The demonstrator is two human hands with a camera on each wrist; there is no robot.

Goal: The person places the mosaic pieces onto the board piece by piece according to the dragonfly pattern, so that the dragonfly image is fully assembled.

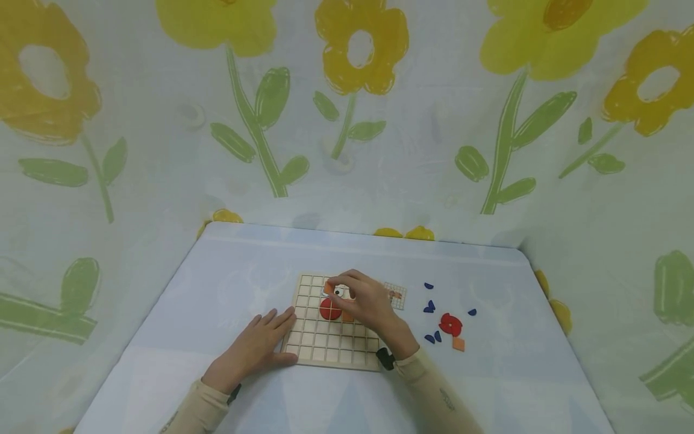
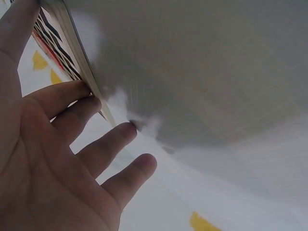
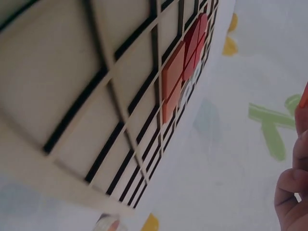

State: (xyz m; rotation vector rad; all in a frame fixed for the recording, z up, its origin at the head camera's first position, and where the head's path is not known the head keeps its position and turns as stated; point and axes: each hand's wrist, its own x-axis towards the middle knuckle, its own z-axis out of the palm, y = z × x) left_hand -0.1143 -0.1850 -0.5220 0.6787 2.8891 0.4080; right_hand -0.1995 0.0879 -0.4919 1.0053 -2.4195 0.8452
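Observation:
A wooden grid board (image 1: 320,354) lies on the table. My left hand (image 1: 257,342) rests at its left edge, fingers extended; in the left wrist view the fingertips (image 2: 86,89) touch the board's rim. Above the board's upper part, my right hand (image 1: 371,304) pinches an orange square tile (image 1: 328,288) between thumb and finger. Under it, red quarter pieces (image 1: 329,309) form a circle in the grid, with a white eye piece (image 1: 338,292) above. The right wrist view shows orange tiles (image 3: 174,70) set beside the red pieces (image 3: 195,45).
A small printed grid card (image 1: 401,304) lies right of the board, partly behind my right hand. Farther right are loose red pieces (image 1: 450,325), an orange tile (image 1: 458,343) and several dark blue pieces (image 1: 429,286). A flower-patterned cloth (image 1: 412,150) surrounds the table.

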